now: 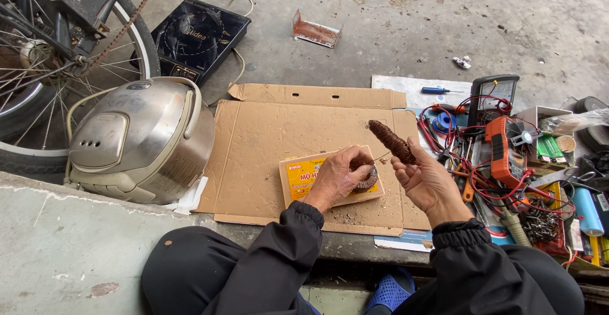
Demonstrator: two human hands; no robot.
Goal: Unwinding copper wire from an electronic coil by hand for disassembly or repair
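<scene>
- The right hand point(426, 178) is closed around the lower end of a brown wound coil point(391, 142), a long spindle of copper-coloured wire held tilted, its free end pointing up and to the left above the cardboard.
- The left hand point(339, 177) is curled shut, pinching a small round dark part point(368, 179) against the yellow box; a thin wire point(382, 156) runs from there up toward the coil.
- The yellow box point(298, 177) lies flat under the left hand, on the near part of a flattened cardboard sheet point(266, 144) spread on the concrete floor point(412, 29).
- Small dark crumbs lie on the cardboard just in front of the box.
- Both arms wear black sleeves with gathered cuffs; a blue sandal point(390, 289) shows between the knees.
- To the right of the cardboard lies a crowded heap of tools: an orange multimeter point(504, 150) with red leads point(488, 185), a second dark meter point(495, 96) beyond it, a blue-handled screwdriver point(438, 90) and a blue cylinder point(587, 210).
- To the left of the cardboard stands a silver rice cooker point(136, 140), lid shut.
- Beyond it are a bicycle wheel point(44, 67) and a black induction hob point(200, 36).
- A rusty metal angle piece point(315, 31) lies alone farther out on the floor.
</scene>
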